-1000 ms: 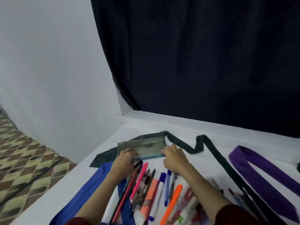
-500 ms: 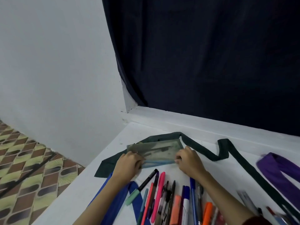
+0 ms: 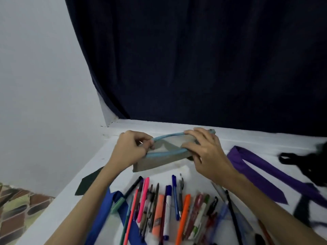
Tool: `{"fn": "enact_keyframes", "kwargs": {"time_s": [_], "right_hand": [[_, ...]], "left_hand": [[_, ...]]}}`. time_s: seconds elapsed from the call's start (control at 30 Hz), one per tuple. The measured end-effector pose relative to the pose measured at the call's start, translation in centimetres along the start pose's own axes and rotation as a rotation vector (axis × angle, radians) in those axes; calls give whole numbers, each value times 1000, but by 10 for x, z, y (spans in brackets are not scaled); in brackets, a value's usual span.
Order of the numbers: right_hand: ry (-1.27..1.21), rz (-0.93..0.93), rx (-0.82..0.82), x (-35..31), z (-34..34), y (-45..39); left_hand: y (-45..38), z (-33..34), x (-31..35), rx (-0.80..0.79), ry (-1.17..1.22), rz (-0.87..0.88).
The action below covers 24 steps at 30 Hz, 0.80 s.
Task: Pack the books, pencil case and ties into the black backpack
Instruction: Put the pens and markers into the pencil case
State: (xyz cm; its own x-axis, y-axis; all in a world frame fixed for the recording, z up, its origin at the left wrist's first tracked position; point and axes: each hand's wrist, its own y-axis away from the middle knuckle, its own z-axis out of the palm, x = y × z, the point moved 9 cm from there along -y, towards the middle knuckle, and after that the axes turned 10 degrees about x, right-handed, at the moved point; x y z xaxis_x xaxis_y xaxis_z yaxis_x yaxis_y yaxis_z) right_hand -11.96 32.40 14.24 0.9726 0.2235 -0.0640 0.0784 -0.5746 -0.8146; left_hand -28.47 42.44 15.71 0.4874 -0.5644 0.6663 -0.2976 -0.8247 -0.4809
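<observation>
The pencil case (image 3: 159,161) is a flat grey-green pouch with a light blue zip edge, lifted off the white desk (image 3: 74,197) and pulled open at its mouth. A purple tie (image 3: 261,174) lies folded to the right, its pointed end toward the near side. A blue tie (image 3: 104,214) lies at the near left, partly under the pens. A dark green tie (image 3: 88,183) shows its pointed tip at the left. At the far right edge sits something black and blurred, perhaps the backpack (image 3: 311,163).

Bare white table surface (image 3: 85,175) lies open at nine o'clock; scattered coloured pens (image 3: 159,206) crowd six, long purple fabric tie (image 3: 256,170) blocks three.
</observation>
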Motion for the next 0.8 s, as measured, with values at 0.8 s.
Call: {"fn": "enact_keyframes", "kwargs": {"time_s": [0.8], "right_hand": [[-135,354,-25,62,-148,131]], "left_hand": [[212,221,130,-721,1002,-438]]}}
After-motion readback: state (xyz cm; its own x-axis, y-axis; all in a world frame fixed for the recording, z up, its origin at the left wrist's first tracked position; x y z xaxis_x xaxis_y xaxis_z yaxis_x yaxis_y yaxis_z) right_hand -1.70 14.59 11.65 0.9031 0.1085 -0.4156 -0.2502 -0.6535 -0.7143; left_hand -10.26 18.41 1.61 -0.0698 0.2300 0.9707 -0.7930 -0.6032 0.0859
